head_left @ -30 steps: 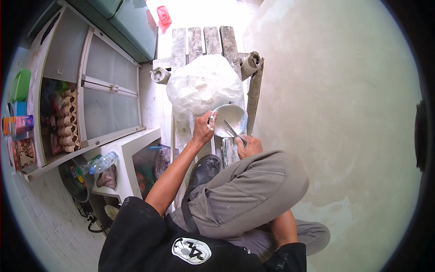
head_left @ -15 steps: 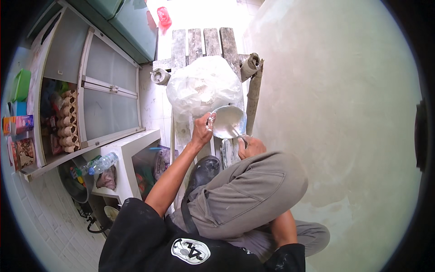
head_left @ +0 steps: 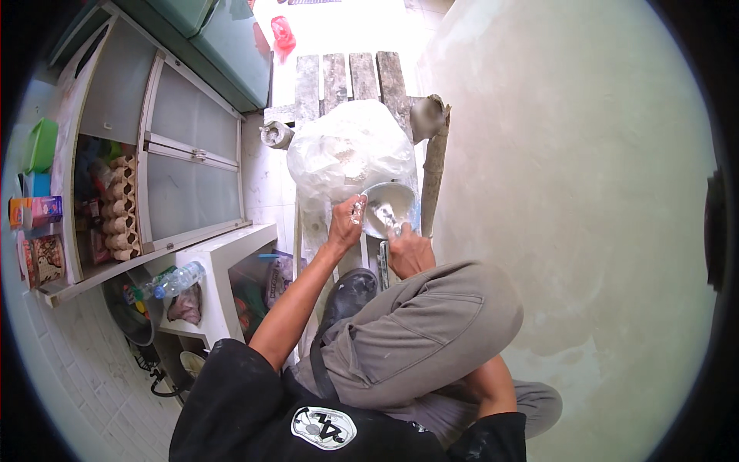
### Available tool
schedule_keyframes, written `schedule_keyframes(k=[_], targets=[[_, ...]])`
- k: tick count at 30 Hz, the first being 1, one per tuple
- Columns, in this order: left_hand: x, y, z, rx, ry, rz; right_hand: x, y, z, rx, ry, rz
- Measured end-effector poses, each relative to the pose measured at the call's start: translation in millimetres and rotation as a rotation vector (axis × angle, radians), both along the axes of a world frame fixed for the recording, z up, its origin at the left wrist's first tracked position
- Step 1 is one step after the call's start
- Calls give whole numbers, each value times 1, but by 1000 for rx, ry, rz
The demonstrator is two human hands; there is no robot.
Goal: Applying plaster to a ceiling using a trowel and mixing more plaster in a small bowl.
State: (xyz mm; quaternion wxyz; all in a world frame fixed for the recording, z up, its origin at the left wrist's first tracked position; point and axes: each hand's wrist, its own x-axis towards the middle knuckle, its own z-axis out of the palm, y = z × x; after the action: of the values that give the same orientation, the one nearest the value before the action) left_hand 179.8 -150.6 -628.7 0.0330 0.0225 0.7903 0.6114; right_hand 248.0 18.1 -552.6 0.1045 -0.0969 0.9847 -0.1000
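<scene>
The left hand (head_left: 348, 221) has its white-smeared fingers closed on the left rim of a round bowl (head_left: 413, 206), which sits over the slatted wooden table (head_left: 335, 73), just on the near side of a bulging clear plastic bag (head_left: 350, 146). Whether the bowl rests on the slats or is held above them, I cannot tell. The right hand (head_left: 411, 254) is at the bowl's near edge, its fingers curled in around a tool (head_left: 396, 229) whose blurred end reaches into the white mix (head_left: 378, 219) inside. The bag takes up the middle of the table, leaving bare slats at the far end. On the right, a bamboo post (head_left: 435, 169) and a beige wall (head_left: 585, 192) bound the space; on the left, a strip of tiled floor (head_left: 265, 185) separates the table from a cabinet (head_left: 192, 192). A black shoe (head_left: 350, 296) and the bent knee (head_left: 493, 300) crowd the near side.
</scene>
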Motion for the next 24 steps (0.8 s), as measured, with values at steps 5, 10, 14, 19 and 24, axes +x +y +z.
schedule_keyframes(k=[5, 10, 14, 19, 24], targets=[[4, -7, -6, -36, -49, -3, -2, 9, 22, 72, -151, 80], [3, 1, -2, 14, -58, 14, -13, 4, 12, 7, 84, -23], [2, -5, -3, -44, -27, 14, 2, 3, 8, 37, -80, 105], [4, -2, 4, 8, -25, 25, -11, 10, 24, 4, -47, 47], [2, 1, 1, -69, 8, 27, -9, 2, 13, -23, 0, 38]])
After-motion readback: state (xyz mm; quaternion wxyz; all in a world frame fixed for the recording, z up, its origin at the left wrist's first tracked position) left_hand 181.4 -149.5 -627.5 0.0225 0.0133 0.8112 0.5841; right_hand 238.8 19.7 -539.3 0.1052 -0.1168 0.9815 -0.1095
